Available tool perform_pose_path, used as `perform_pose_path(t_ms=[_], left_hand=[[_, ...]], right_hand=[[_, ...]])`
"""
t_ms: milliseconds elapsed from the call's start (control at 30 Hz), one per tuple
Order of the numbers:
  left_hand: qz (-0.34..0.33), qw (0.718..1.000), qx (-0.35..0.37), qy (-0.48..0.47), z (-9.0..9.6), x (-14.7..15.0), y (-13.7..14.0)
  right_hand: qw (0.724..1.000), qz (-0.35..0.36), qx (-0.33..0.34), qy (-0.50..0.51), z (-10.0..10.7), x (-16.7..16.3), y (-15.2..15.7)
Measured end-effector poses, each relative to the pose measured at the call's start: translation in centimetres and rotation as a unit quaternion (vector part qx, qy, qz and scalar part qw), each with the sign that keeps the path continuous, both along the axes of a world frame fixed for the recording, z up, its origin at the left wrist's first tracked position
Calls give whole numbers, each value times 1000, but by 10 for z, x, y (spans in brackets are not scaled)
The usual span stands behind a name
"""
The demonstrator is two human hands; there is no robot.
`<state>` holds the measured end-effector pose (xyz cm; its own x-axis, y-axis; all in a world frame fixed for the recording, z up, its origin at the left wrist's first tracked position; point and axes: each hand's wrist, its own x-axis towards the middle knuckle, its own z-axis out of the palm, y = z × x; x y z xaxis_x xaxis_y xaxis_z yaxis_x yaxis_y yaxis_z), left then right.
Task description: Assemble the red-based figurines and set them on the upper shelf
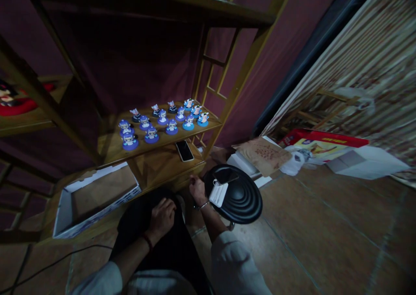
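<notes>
My left hand [163, 216] lies on my dark-trousered thigh, fingers laid over the cloth, with nothing seen in it. Beside the black round stool [248, 199], my right hand [197, 190] hangs with its fingers curled in; anything inside them is hidden. A white face mask [219, 194] and a dark phone [226, 176] lie on the stool near that hand. Ahead, several small figurines on blue and purple round bases, such as the front one [129, 142], stand in rows on a wooden shelf [108, 144]. A second phone [185, 151] rests on the lower shelf board.
An open white cardboard box [61, 210] sits on the low ledge at left. Right of the stool, flattened brown cardboard [262, 155], plastic bags [293, 162] and a red-and-yellow box [328, 144] lie on the tiled floor. A black cable [69, 252] runs along the floor at lower left.
</notes>
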<state>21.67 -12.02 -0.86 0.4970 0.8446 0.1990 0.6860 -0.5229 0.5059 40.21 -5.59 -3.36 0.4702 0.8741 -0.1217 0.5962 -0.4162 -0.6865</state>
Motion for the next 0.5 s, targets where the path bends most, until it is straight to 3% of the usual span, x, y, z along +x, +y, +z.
perform_pose_path(t_ms=[233, 500], left_hand=[[0, 999, 39, 2, -4, 1, 5], [-1, 999, 45, -4, -5, 8, 7]], right_hand=[[998, -60, 5, 28, -17, 14, -15], [997, -60, 11, 42, -23, 14, -24]])
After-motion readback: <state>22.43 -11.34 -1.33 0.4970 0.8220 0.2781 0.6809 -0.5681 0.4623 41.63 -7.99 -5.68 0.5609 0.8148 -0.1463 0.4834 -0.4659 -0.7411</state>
